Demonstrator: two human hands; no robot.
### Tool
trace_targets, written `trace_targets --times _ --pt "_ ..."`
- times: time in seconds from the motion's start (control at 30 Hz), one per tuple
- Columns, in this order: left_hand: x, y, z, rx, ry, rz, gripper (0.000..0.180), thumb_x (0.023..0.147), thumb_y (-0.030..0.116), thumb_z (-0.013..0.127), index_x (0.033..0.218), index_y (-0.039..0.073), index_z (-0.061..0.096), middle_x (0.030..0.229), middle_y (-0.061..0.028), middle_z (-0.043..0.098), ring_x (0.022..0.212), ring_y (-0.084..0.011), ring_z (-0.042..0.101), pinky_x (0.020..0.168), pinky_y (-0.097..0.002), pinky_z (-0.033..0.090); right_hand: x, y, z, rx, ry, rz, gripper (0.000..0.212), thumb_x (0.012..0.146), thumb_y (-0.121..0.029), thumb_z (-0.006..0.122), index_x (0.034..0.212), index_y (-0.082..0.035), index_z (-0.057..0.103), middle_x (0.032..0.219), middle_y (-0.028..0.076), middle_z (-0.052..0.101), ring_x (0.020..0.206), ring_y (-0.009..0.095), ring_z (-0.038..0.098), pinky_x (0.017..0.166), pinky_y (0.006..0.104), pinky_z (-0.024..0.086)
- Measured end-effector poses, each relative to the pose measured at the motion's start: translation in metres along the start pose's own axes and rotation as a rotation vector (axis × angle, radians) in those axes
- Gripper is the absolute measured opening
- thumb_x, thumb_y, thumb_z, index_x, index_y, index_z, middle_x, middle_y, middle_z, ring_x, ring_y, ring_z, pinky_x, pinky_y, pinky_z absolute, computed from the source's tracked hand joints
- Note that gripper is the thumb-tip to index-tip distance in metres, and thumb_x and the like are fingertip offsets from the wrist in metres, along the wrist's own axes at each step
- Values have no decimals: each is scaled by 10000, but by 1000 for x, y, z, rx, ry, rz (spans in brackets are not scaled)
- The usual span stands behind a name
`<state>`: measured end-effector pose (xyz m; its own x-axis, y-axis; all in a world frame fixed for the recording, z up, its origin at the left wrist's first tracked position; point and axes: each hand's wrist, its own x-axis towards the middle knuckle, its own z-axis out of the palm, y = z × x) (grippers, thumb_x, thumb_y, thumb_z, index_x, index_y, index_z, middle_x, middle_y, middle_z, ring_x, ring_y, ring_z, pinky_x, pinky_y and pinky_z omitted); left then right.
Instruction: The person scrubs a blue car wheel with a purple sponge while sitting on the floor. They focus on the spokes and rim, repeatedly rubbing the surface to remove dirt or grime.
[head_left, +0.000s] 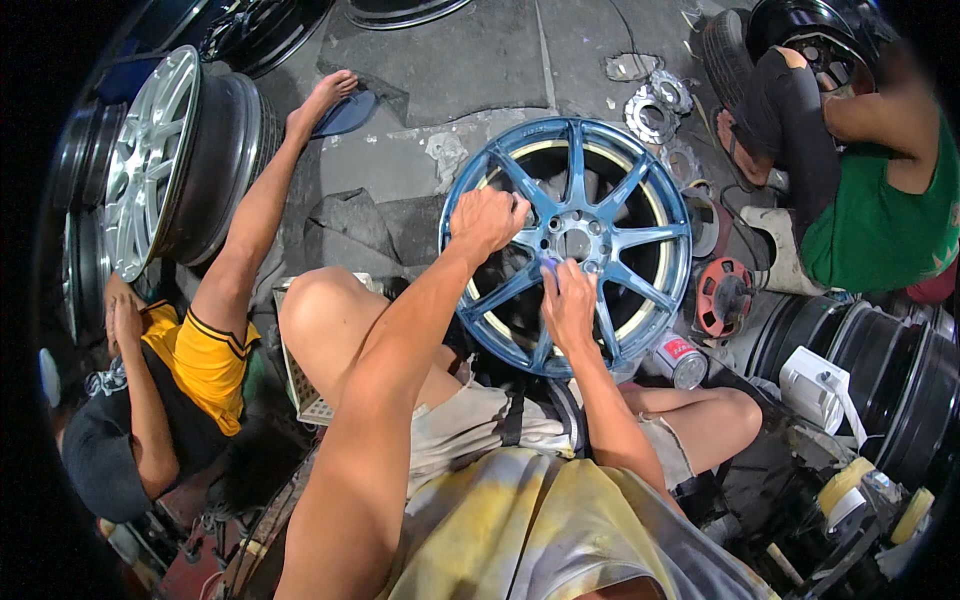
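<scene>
A blue multi-spoke wheel rim [625,238] lies face up in front of me, close to my knees. My left hand [488,220] is closed over a spoke on the rim's left side, fingers curled down around it. At the lower left of the hub, my right hand [570,305] pinches a small purple-blue piece [548,265] against the metal. Most of that piece is hidden under the fingers, so its kind is unclear. Pale bare patches show along the rim's inner edge.
A red-labelled can [680,358] stands right of the rim, near a red round disc [724,298] and metal rings [650,115]. Silver wheels [150,165] stand at left, black rims [860,350] at right. People sit at left [150,400] and right [880,200].
</scene>
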<state>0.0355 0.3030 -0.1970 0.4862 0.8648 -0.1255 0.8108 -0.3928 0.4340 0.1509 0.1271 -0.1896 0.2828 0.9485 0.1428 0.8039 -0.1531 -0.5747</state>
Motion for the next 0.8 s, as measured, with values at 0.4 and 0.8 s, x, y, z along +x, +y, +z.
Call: trace_targets --times 0.4,0.8 --pt "2 -1 -1 17 -72 -41 506 954 415 541 818 -7 787 842 -270 727 801 -455 716 803 -516 566 -5 5 -8 -20 -133 -109 216 927 -24 629 1132 11 685 932 135 606 843 328 612 784 436 404" --pt "3 3 -5 21 -110 -52 485 953 431 551 867 24 801 878 -242 742 851 -445 719 830 -507 564 21 4 9 -44 -38 -93 84 945 -50 638 979 20 670 900 178 592 826 399 583 780 475 421"
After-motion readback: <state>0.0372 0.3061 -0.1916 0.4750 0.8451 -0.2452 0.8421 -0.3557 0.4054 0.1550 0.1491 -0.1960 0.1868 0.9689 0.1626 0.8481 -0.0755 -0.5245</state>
